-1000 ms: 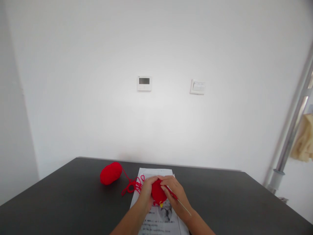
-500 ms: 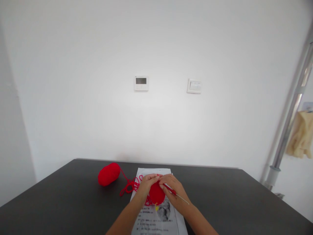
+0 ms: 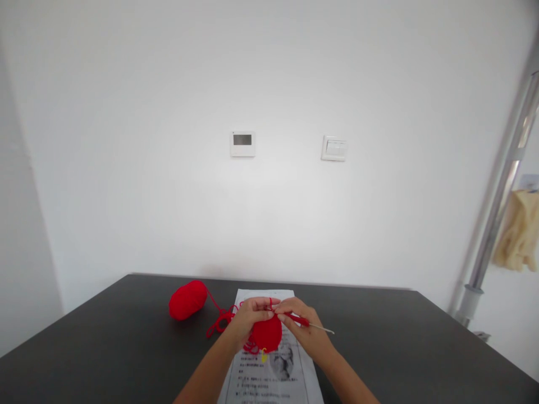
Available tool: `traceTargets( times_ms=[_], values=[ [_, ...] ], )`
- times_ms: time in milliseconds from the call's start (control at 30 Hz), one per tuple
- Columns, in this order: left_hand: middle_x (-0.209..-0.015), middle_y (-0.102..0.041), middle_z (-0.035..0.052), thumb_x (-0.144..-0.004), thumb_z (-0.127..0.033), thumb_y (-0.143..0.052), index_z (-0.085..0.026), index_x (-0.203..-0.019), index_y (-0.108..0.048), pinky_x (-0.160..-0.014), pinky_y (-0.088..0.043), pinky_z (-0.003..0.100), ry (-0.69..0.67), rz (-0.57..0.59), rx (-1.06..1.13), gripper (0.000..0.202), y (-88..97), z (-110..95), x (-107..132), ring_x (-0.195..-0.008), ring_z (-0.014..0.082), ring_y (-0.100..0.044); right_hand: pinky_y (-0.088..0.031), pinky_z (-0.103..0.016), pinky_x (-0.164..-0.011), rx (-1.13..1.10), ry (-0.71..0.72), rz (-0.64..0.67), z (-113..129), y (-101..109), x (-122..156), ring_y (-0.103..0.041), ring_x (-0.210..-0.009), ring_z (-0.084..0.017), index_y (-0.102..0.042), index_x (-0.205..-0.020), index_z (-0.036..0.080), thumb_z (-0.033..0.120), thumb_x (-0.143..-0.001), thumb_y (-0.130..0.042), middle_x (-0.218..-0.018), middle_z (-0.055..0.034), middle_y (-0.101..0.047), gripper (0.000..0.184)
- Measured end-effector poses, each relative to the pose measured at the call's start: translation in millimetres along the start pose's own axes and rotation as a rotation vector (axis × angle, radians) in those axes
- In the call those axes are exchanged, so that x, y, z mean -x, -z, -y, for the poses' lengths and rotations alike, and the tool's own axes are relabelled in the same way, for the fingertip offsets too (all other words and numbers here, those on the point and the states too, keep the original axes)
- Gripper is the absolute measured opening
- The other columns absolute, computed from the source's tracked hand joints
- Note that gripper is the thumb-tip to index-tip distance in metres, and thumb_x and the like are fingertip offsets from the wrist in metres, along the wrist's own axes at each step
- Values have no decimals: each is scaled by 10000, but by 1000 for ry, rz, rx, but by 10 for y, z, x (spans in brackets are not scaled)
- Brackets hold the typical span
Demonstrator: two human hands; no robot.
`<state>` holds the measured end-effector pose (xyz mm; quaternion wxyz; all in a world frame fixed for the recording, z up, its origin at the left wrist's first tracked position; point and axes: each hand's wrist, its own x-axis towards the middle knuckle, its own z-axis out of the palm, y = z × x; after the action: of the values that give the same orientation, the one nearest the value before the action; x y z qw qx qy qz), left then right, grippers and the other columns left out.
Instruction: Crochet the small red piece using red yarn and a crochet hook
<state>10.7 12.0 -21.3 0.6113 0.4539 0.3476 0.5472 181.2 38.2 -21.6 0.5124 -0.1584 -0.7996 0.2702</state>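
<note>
My left hand (image 3: 251,317) pinches the upper edge of a round red crochet piece (image 3: 266,335), with a strand of red yarn looped over its index finger. Closed around a crochet hook (image 3: 304,321) with a red grip and a pale metal shaft, my right hand (image 3: 304,324) meets the left at the top of the piece. The hook's working tip is hidden between the fingers. A yellow stitch marker (image 3: 264,355) hangs from the lower edge of the crochet piece. Loose red yarn (image 3: 222,321) trails on the left to a red ball of yarn (image 3: 188,300).
Printed sheets (image 3: 269,387) with text and a picture lie beneath my hands on the dark table (image 3: 400,348). Behind the table rises a white wall with a thermostat panel (image 3: 242,144) and a light switch (image 3: 334,148). Beige gloves (image 3: 517,230) hang at the right beside a metal pole (image 3: 497,207).
The crochet piece and its yellow marker have shifted slightly left. My right hand and the hook have moved a little right and up, and the hook lies flatter.
</note>
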Motion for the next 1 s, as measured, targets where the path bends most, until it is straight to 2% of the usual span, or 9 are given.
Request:
traceTargets(
  times_ms=[233, 433, 600, 800, 900, 1000],
  values=[
    [-657, -646, 28, -542, -187, -760, -127, -936, -707, -524, -336, 198, 41, 6, -28, 402, 116, -113, 33, -531, 87, -516, -515, -306, -782, -80, -38, 13, 72, 19, -10, -645, -847, -188, -682, -861, 220, 287, -842, -569, -872, -53, -694, 133],
    [-700, -642, 39, -580, -208, -755, -121, -974, -692, -578, -363, 217, 42, -17, -53, 409, 177, -113, 29, -591, 103, -537, -502, -302, -810, -129, -141, 40, 35, -18, 21, -651, -861, -191, -687, -878, 209, 297, -842, -567, -891, -54, -705, 153],
    [-636, -610, 17, -524, -225, -796, -103, -929, -694, -554, -333, 225, 25, -52, -80, 435, 192, -77, -1, -543, 91, -500, -495, -307, -788, -175, -219, 41, 47, -40, 17, -639, -845, -195, -688, -866, 192, 317, -833, -580, -867, -61, -694, 168],
    [-643, -617, 26, -530, -229, -785, -104, -860, -697, -551, -328, 227, 33, -23, -70, 364, 204, -115, 14, -537, 92, -501, -528, -349, -757, -446, -360, -3, 57, -74, -5, -649, -828, -211, -682, -848, 166, 380, -801, -614, -861, -79, -681, 229],
    [-669, -639, 38, -516, -232, -782, -109, -833, -696, -551, -329, 222, 61, 3, -89, 351, 214, -137, 23, -541, 94, -512, -532, -362, -759, -507, -381, 40, 45, -40, -10, -657, -824, -211, -679, -841, 166, 379, -785, -635, -872, -79, -686, 225],
    [-638, -640, 29, -510, -227, -772, -113, -809, -698, -539, -321, 218, 95, 30, -157, 329, 244, -153, 30, -528, 96, -508, -511, -362, -800, -398, -318, 131, 39, 23, -6, -649, -869, -215, -695, -844, 169, 337, -802, -626, -886, -82, -694, 186]
  ],
)
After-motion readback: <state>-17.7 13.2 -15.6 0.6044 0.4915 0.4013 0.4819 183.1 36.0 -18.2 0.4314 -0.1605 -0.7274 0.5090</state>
